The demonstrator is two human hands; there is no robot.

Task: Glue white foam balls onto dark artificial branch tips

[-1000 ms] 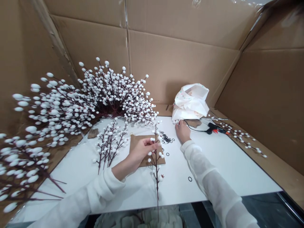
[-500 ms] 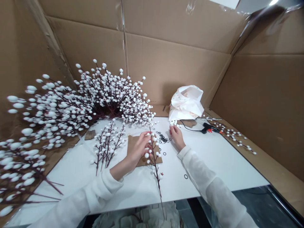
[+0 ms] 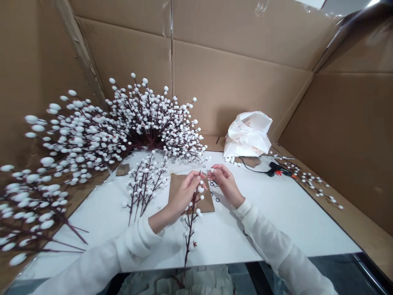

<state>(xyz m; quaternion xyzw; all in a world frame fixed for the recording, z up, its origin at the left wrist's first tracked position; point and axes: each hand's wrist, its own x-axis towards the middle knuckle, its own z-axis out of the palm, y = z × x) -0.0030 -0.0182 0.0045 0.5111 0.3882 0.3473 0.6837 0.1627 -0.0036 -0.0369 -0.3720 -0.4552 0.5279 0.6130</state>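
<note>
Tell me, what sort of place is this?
Probably a makeshift craft workspace, perhaps for making artificial decorations. Cardboard walls close in the back and sides, bunches of white-berry twigs spread at the back and left, and what looks like a glue gun lies to the right.

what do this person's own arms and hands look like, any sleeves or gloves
Both arms wear long white sleeves, the left sleeve and the right sleeve alike: loose, creased cloth with soft folds, reaching about to the wrists. The left hand and right hand are bare, without gloves. No markings can be made out on the sleeves.
</note>
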